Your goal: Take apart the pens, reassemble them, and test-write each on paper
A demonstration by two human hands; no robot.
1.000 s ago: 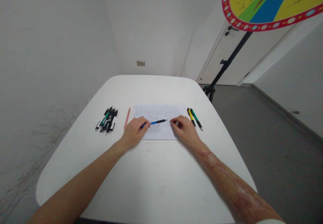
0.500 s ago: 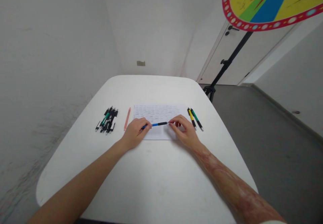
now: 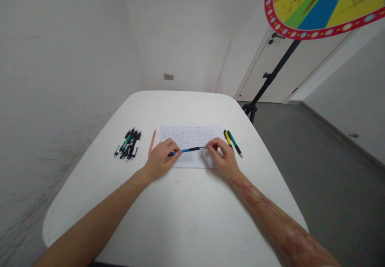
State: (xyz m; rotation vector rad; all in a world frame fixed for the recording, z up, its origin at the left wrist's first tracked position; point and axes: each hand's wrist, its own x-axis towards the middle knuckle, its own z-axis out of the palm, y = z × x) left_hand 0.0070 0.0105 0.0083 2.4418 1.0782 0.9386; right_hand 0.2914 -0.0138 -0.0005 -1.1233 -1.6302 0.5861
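Observation:
My left hand (image 3: 162,157) is closed around the rear of a blue ballpoint pen (image 3: 185,150) with a black grip, held nearly level above a handwritten sheet of paper (image 3: 189,162). A thin dark length, like the refill, shows between the grip and my right fingers. My right hand (image 3: 223,157) pinches at the pen's tip end; whatever small part is between thumb and forefinger is mostly hidden. Just left of the paper lies a pink pen (image 3: 152,141), close to my left hand. Beyond my right hand are a yellow pen (image 3: 227,138) and a green pen (image 3: 235,143).
A pile of several black and green pens (image 3: 129,143) lies at the left of the white table (image 3: 180,210). Behind the table's right side stands a colourful wheel (image 3: 319,8) on a black tripod (image 3: 267,83). A wall borders the left and far sides.
My right hand has shifted slightly right, away from the pen's grip, and more of the thin dark length now shows. My left hand keeps its hold on the pen.

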